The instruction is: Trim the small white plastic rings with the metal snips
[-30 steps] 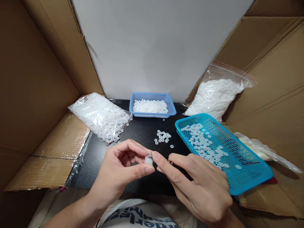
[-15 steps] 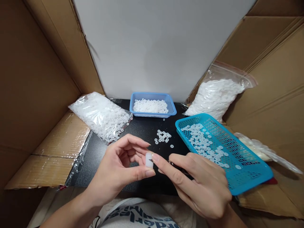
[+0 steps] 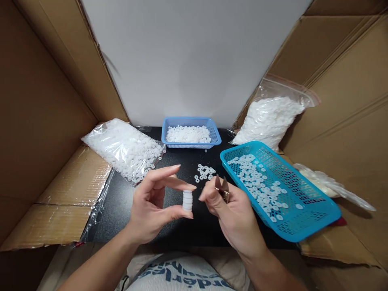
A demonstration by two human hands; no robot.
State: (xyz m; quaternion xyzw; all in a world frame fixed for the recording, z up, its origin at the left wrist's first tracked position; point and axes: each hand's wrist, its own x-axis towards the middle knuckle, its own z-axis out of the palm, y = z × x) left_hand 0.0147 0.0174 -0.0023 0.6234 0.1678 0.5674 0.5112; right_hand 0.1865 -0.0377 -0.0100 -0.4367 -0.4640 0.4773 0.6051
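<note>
A short upright stack of white plastic rings (image 3: 187,200) is pinched at top and bottom between the fingertips and thumb of my left hand (image 3: 154,198). Just to its right, apart from the stack, my right hand (image 3: 232,212) is wrapped round small metal snips (image 3: 222,187). Their two pointed blades stick up, slightly apart; the handles are hidden in the palm. Beyond both hands, a loose pile of white rings (image 3: 205,171) lies on the black tabletop (image 3: 115,210).
A turquoise basket (image 3: 315,226) with scattered rings stands right. At the back is a blue basket (image 3: 216,140) of small white pieces. Filled plastic bags lie left (image 3: 124,147) and back right (image 3: 269,117). Cardboard walls (image 3: 342,97) flank the table.
My right hand has drawn back from the stack and turned, so the snips' blades now point up. The stack, earlier a smooth cylinder, shows separate rings in my left hand.
</note>
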